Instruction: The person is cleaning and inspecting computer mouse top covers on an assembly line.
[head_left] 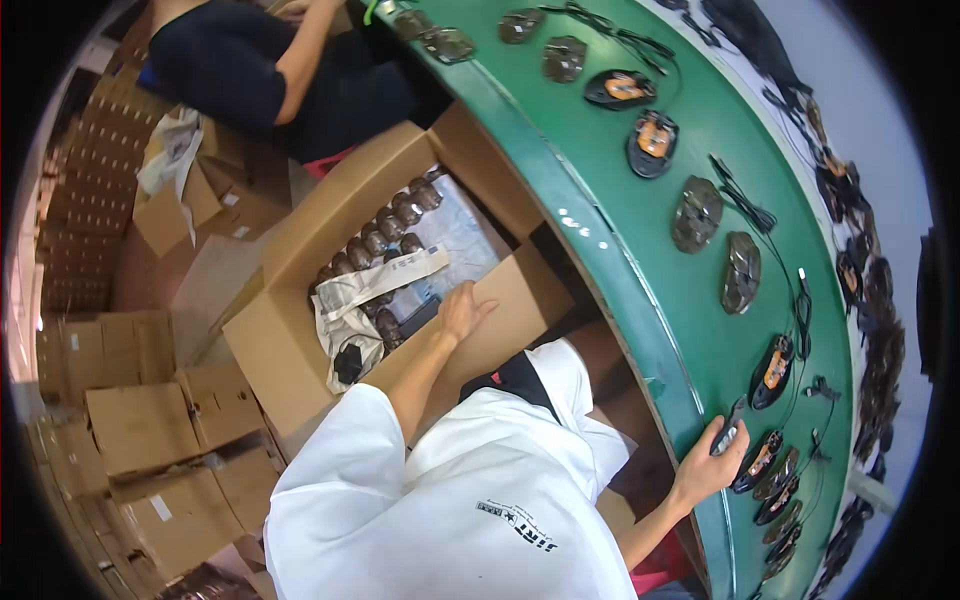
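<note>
Stacks of brown cardboard cartons (150, 425) fill the left of this workroom, and a co-worker in a dark shirt (225, 65) sits at the far left. To the right we see a long green bench (640, 270), its edge bent by the lens.

On the bench, work looks partway along. At the far end, 2 black mouse bodies with orange innards (653, 140) lie uncovered, and nearer, by the right hand (715, 455), sits another black mouse body showing orange (772, 372). Between them rest 2 smoky, translucent rounded shells (697, 213), near coiled black cables (745, 195). We judge the exposed bodies to be unfinished; whether the shells are complete, we cannot tell.

Our hands are well apart. The right one is closed around a slim dark grey piece (728, 430) above the bench's near part; its exact kind is unclear to us. The left hand (465, 312) lies over the near wall of a large open brown cardboard box (345, 195), thumb spread; whether it grips, we cannot tell.

Inside that box, dark glossy rounded mice (375, 240) already stand in rows beside a pale sheet (462, 235), partly under a cream paper strip (385, 280), so packing seems begun.
</note>
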